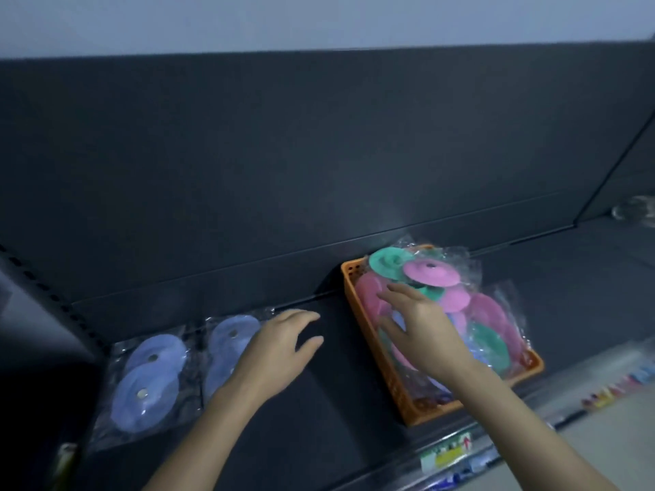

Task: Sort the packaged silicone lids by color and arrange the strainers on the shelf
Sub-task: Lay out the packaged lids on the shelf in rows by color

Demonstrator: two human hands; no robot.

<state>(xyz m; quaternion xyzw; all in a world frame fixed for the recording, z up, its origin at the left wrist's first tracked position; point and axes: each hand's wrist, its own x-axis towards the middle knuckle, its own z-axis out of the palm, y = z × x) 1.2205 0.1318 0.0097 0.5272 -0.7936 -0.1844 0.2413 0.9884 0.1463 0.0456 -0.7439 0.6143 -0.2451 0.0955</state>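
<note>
Dim light falls on a matte dark grey back panel (283,154) filling the middle of the frame, a pale bluish-white wall (319,19) along the top edge, a flat dark grey shelf board (329,402) below, and a black perforated upright post (53,299) at the left.

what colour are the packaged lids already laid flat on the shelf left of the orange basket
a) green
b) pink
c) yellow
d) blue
d: the clear blue lid packs lie flat on the dark shelf, while the pink lids and green lids are piled in the orange basket.
</note>
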